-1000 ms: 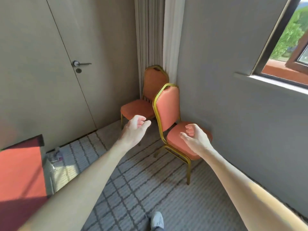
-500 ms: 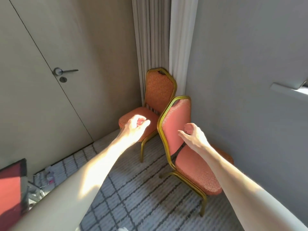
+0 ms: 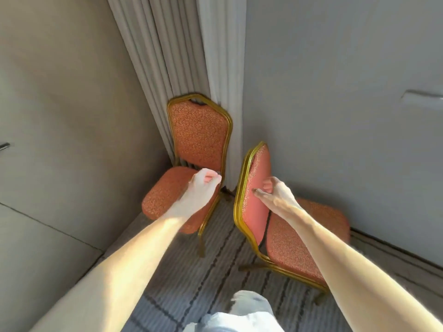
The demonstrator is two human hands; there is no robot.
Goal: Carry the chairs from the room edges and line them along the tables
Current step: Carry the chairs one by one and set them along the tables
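Two orange padded chairs with gold metal frames stand in the room corner. The far chair [image 3: 199,135] has its back against the curtain and faces me. The near chair [image 3: 302,243] stands side-on along the right wall, its backrest edge towards me. My left hand [image 3: 203,185] hovers over the far chair's seat, fingers loosely curled, holding nothing. My right hand [image 3: 275,192] is right in front of the near chair's backrest, fingers loosely curled and thumb pointing at the padding, without a grip on it.
A pleated grey curtain [image 3: 167,56] hangs in the corner. A beige door [image 3: 48,116] fills the left side and a grey wall [image 3: 335,92] the right, with a window sill edge [image 3: 422,98]. Checked grey carpet [image 3: 191,283] lies underfoot, where my trouser leg [image 3: 239,315] shows.
I have walked closer to the corner; both chairs look larger, and the red table and window have left the view. My right hand has come from the near chair's seat up to its backrest.
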